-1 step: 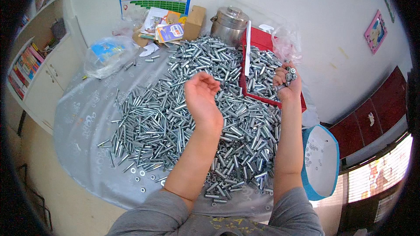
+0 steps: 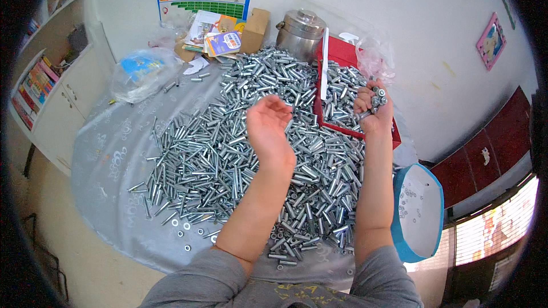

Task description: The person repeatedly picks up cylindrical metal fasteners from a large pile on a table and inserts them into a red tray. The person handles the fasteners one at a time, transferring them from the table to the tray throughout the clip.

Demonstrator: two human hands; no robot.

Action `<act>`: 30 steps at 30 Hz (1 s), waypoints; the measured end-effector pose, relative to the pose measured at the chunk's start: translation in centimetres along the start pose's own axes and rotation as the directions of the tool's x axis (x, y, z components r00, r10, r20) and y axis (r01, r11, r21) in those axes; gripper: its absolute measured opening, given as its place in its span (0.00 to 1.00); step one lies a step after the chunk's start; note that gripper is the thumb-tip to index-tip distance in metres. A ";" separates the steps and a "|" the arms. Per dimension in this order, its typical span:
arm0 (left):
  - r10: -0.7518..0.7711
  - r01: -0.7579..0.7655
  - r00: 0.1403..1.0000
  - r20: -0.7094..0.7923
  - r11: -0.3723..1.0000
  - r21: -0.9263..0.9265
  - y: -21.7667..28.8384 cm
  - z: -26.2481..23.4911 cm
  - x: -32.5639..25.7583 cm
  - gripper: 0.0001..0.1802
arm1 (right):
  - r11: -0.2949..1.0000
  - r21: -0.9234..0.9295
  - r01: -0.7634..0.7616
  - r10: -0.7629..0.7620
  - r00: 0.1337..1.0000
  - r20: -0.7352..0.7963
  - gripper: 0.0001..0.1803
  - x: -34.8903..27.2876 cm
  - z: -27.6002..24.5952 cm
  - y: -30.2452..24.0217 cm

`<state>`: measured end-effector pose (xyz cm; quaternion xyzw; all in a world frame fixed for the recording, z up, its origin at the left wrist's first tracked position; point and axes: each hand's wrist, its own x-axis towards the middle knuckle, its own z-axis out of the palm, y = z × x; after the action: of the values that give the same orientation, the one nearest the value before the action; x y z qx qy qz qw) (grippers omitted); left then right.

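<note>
Right grip (image 2: 373, 115) clasps fasteners (image 2: 378, 98) by red box (image 2: 343, 55), left grip (image 2: 268, 128) gapes, steel pot (image 2: 299, 35) behind heap (image 2: 194, 165)

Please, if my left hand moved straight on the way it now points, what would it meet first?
Most likely the heap of metal pieces, which lies below and beyond the left hand; one view leaves the hand's height above it unclear.
</note>
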<state>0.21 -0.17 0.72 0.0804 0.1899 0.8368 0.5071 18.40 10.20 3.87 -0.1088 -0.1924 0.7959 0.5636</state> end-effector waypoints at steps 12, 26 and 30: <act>-0.325 0.363 0.917 0.230 0.919 -0.151 -0.2 1.6 -2.8 0.37 | 0.453 -0.743 0.492 -0.445 0.847 0.290 0.14 -3.5 4.9 10.0; -0.450 0.396 0.891 -0.055 0.832 -0.388 1.1 1.4 -2.1 0.29 | -0.158 -0.803 0.574 -0.221 0.772 0.595 0.10 -4.5 4.9 12.8; -0.469 0.405 0.879 -0.085 0.829 -0.387 1.2 1.4 -1.9 0.29 | -0.312 -0.724 0.615 -0.176 0.712 0.680 0.10 -4.4 5.1 12.2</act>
<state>0.60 -1.96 2.57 -0.1331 0.0917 0.7221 0.6726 7.49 1.62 3.03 -0.2872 -0.8133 0.1305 0.4889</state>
